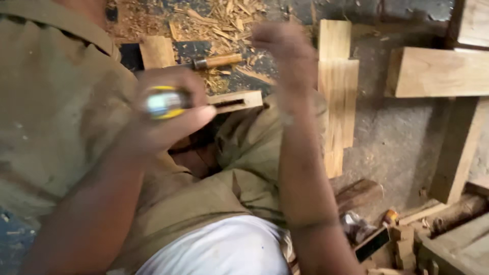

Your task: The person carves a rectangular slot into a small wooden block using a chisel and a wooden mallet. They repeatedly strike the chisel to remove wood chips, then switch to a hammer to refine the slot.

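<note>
A yellow-and-blue tool handle (165, 103) is gripped in the left hand (163, 114) while the blurred right hand (285, 51), its grasp indiscernible, is raised at one o'clock above a slotted wood piece (235, 101), seemingly between cuts, with realignment judged necessary.

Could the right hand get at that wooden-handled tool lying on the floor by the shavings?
Probably yes: the right hand is raised, looks empty, and is just beside the tool, with nothing between them.

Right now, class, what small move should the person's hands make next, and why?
Probably lower the right hand toward the slotted wood piece. That hand is raised, blurred and seems to hold nothing, the left hand already grips a yellow tool, and the piece lies just beyond it.
</note>
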